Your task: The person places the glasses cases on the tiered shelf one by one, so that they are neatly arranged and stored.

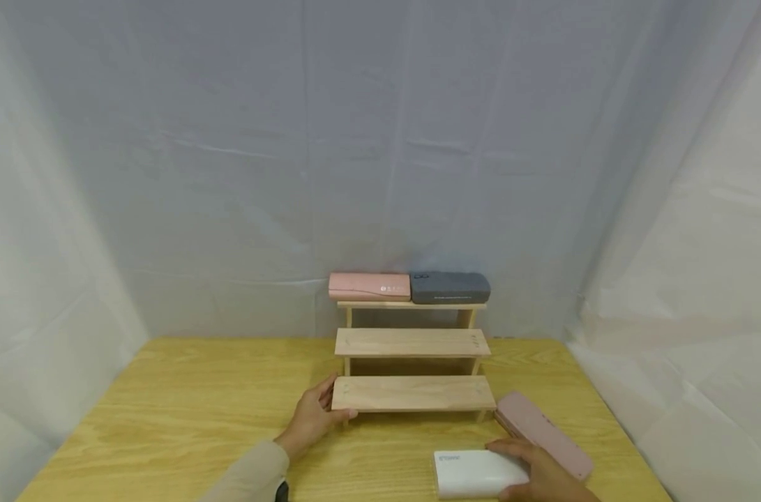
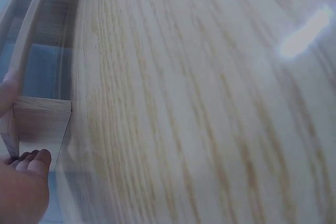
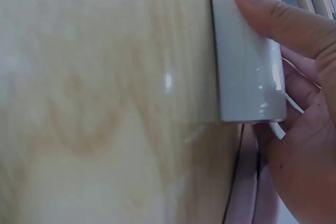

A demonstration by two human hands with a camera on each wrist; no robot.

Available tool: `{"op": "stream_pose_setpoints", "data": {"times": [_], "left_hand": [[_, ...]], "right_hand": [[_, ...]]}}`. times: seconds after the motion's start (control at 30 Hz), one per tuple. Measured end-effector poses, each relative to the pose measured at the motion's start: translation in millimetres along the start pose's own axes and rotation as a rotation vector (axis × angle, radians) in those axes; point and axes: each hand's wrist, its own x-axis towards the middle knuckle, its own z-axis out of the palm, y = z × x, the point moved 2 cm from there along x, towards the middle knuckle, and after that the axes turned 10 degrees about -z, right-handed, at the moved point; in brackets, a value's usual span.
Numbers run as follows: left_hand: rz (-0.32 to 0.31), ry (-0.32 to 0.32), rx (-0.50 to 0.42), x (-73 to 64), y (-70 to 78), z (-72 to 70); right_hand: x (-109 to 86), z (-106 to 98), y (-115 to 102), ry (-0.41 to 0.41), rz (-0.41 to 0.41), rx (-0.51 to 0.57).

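Note:
A small three-tier stepped wooden rack (image 1: 413, 394) stands on the table. My left hand (image 1: 311, 420) grips the left end of its lowest step, thumb at the front edge. In the left wrist view, the curled fingers (image 2: 38, 163) sit beside the step's side support (image 2: 42, 121). My right hand (image 1: 543, 474) holds a white glasses case (image 1: 474, 475) by its right end, low over the table in front of the rack. The right wrist view has the thumb (image 3: 273, 17) across the white case (image 3: 244, 66), the other fingers partly hidden behind it.
On the top tier, a pink glasses case (image 1: 369, 286) and a dark grey-blue one (image 1: 450, 288) lie end to end. Another pink case (image 1: 546, 434) lies slanted at the rack's right, beside my right hand. Pale sheeting (image 1: 229, 174) hangs behind the wooden table (image 1: 198, 404) and along both sides.

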Motion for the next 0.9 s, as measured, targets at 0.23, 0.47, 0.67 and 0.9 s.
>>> {"op": "stream_pose_setpoints", "data": {"times": [0.23,0.47,0.67,0.9], "left_hand": [[0.010,-0.002,-0.005,0.1,-0.7,-0.1],[0.015,-0.010,-0.025,-0.3,-0.1,-0.4],[0.003,-0.010,-0.034,1.2,-1.0,-0.8],[0.004,-0.012,-0.041,1.9,-2.3,-0.4]], "right_hand": [[1.6,6,1,0.012,-0.023,-0.062],[-4.4,3,4,0.027,-0.053,0.154],[-7.6,0,4,0.056,-0.033,0.116],[-8.9,-1,4,0.053,0.150,0.159]]}}
